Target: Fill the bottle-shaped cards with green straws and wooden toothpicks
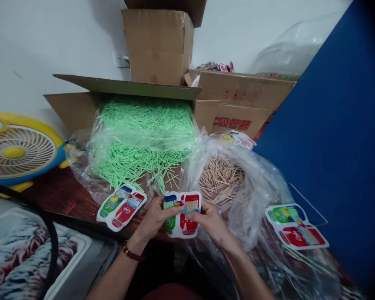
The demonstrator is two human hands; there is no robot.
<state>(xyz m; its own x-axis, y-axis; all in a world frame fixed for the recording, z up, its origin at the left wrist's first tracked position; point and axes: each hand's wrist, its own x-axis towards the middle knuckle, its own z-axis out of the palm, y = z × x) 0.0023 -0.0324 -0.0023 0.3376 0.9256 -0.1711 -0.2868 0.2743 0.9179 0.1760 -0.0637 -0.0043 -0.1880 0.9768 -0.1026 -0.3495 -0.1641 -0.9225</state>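
Between both hands, at the table's front edge, is a packet (188, 227) with a green drink picture on its left and a red cola one on its right. Green sticks show in its left window, tan sticks in its right. My left hand (158, 216) grips its left side, thumb on the front. My right hand (208, 218) holds its right side the same way. Beyond lie a heap of thin green sticks (143, 162) and a pile of tan sticks (221, 179), both on clear plastic. Similar packets lie to the left (121, 207) and right (296, 227).
An open cardboard box (137, 86) stands behind the green sticks, with another box (237, 98) to its right. A yellow and blue fan (18, 146) is at left. Below it sits a white bin (81, 250) of stacked packets. A blue panel (325, 125) bounds the right.
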